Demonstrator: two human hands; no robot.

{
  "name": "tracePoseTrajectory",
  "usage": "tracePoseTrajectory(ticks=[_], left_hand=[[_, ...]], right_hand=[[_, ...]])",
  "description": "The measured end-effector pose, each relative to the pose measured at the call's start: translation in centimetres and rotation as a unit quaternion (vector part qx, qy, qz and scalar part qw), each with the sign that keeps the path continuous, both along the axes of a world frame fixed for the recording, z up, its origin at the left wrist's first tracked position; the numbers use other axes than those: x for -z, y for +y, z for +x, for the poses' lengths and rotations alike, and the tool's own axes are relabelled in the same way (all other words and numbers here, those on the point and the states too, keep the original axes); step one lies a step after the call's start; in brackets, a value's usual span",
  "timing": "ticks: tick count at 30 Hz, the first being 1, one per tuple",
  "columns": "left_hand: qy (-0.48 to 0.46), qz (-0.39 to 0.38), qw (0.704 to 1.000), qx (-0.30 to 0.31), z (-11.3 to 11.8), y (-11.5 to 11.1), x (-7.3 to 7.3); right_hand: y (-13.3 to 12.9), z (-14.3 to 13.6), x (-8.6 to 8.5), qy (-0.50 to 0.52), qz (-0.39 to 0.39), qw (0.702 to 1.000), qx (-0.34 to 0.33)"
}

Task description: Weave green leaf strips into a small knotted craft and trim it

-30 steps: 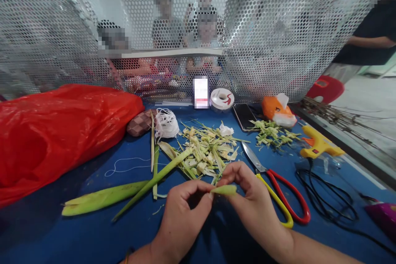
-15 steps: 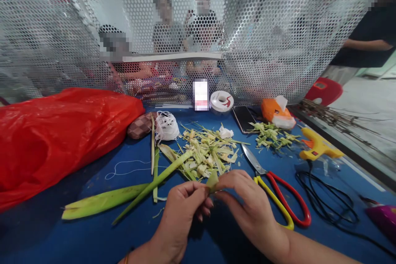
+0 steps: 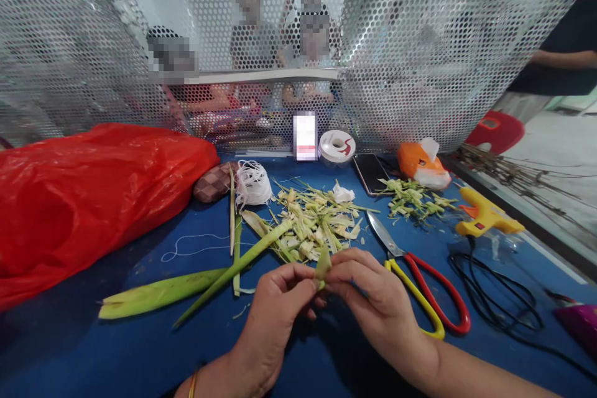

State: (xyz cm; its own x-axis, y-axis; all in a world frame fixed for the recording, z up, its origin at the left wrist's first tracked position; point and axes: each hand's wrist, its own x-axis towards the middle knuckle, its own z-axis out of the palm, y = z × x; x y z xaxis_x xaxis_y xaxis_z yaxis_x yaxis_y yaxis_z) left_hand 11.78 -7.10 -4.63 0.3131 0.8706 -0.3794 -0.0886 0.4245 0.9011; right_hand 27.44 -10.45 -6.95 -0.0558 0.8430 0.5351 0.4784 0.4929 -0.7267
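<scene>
A small pale green leaf piece (image 3: 323,266) is pinched between both hands near the front middle. My left hand (image 3: 284,301) grips its lower left side with thumb and fingers. From the right, my right hand (image 3: 373,301) holds the same piece, fingertips pressed together on it. Just beyond lies a heap of cut leaf scraps (image 3: 312,224). A long green stalk (image 3: 233,270) and a broad leaf blade (image 3: 158,295) lie to the left. Scissors with red and yellow handles (image 3: 410,261) rest right of my right hand.
A red plastic bag (image 3: 102,199) fills the left side. White string (image 3: 253,183), a ribbon spool (image 3: 337,147), a phone (image 3: 370,173) and an orange tissue pack (image 3: 422,163) stand behind. A yellow glue gun (image 3: 487,214) with black cord lies right. People show behind perforated metal.
My right hand's fingers have closed in on the leaf piece, which now stands more upright between the hands. The view has shifted slightly. Behind the mesh, another head has come into view.
</scene>
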Motion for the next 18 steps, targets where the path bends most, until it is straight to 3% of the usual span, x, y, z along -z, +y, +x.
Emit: tracePoseTrajectory(ticks=[6,11,18], left_hand=[[0.049,0.077,0.996,-0.014,-0.2,-0.1,0.2],[0.082,0.124,0.989,0.002,-0.1,-0.4,0.0],[0.127,0.172,0.977,0.016,0.1,-0.4,0.0]], right_hand=[[-0.2,-0.6,0.3,0.116,-0.086,0.989,0.025],[0.1,-1.0,-0.5,0.249,-0.161,0.954,0.047],[0.3,-0.7,-0.9,0.209,-0.162,0.963,0.056]])
